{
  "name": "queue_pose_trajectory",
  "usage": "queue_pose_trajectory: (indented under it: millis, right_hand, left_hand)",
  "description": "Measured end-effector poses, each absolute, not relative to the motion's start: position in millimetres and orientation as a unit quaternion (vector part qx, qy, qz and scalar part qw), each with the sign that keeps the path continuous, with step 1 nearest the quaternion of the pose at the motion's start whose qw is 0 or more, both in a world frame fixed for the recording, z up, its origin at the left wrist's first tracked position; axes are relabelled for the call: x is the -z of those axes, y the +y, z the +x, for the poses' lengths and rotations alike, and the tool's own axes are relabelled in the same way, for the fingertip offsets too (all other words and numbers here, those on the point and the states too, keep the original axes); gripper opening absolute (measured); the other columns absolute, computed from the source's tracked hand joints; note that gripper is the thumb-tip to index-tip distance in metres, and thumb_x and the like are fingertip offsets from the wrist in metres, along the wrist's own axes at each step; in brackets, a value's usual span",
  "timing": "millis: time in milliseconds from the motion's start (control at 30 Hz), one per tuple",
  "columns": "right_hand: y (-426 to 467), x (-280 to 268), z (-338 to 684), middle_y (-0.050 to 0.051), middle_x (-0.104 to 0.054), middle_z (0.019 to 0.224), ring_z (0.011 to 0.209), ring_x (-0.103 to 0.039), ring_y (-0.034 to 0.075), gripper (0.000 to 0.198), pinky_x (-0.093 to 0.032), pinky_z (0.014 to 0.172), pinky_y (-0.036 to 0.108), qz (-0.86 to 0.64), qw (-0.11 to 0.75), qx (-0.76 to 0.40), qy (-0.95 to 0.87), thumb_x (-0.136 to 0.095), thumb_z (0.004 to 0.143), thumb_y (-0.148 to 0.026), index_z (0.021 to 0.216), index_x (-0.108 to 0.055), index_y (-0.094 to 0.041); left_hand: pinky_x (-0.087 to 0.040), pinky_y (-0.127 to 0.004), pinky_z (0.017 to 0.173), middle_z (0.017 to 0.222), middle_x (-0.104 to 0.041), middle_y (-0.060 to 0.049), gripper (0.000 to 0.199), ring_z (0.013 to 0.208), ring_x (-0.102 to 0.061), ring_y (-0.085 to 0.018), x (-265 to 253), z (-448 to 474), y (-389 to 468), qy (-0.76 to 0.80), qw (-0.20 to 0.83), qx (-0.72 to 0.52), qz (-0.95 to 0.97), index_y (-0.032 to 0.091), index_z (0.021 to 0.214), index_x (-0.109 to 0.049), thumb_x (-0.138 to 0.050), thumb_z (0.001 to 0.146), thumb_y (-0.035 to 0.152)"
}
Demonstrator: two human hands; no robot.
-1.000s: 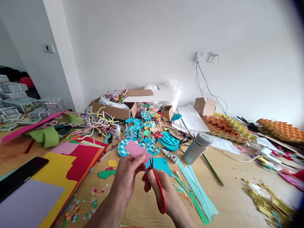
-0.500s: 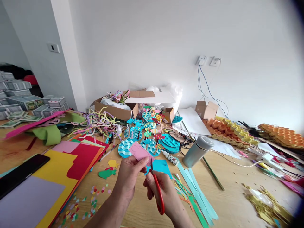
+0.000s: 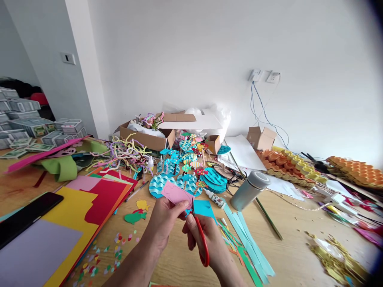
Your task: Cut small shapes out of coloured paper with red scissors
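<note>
My left hand (image 3: 165, 220) pinches a small piece of pink paper (image 3: 176, 194) by its lower edge, thumb on top. A faint outline is drawn on the paper. In my right hand (image 3: 206, 235) are red-handled scissors (image 3: 202, 243), pointing up and away from me. Their dark blades stand at the right end of the pink paper. Just beyond the hands lies a blue paper square (image 3: 206, 209). To the left of my left hand, a green paper fish (image 3: 134, 217) and a yellow paper fish (image 3: 143, 205) rest on the table.
Stacked coloured sheets (image 3: 89, 199) and a black phone (image 3: 30, 217) lie left, near scattered paper bits (image 3: 116, 255). A grey flask (image 3: 249, 190), glue bottle (image 3: 214, 198) and pale blue strips (image 3: 248, 243) stand or lie right. Wavy blue discs (image 3: 158, 185) are behind.
The pink paper and my left hand have shifted slightly left. The scissors and my right hand have moved a little right and remain at the paper's right end.
</note>
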State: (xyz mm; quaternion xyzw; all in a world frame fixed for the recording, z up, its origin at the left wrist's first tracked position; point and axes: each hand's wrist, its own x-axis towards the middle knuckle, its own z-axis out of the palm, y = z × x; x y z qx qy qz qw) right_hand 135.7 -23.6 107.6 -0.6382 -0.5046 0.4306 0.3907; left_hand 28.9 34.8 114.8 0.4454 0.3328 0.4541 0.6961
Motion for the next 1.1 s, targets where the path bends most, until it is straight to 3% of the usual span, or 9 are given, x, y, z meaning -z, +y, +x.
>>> queue_pose_trajectory:
  millis: [300,1100]
  right_hand:
    - [-25.6,-109.2,137.7,0.001,-0.054,0.05,0.046,-0.048,0.012,0.059,-0.032,0.046,0.021,-0.624,0.367,-0.442,-0.53,-0.041,0.079,-0.072,0.068,-0.053,-0.016]
    - [-25.0,-112.2,139.0,-0.002,-0.047,0.042,0.037,-0.04,0.009,0.065,-0.028,0.04,0.02,-0.653,0.339,-0.427,-0.526,-0.039,0.074,-0.079,0.061,-0.053,-0.016]
  left_hand:
    - [-0.042,-0.023,0.054,0.056,-0.059,-0.001,0.019,0.053,-0.051,-0.011,-107.6,24.9,45.1,0.355,0.67,-0.449,0.473,0.013,0.064,-0.067,-0.069,0.064,0.032]
    - [-0.038,-0.023,0.051,0.05,-0.056,0.0,0.018,0.049,-0.048,-0.012,-112.6,22.1,45.3,0.37,0.657,-0.438,0.489,0.014,0.059,-0.068,-0.07,0.062,0.032]
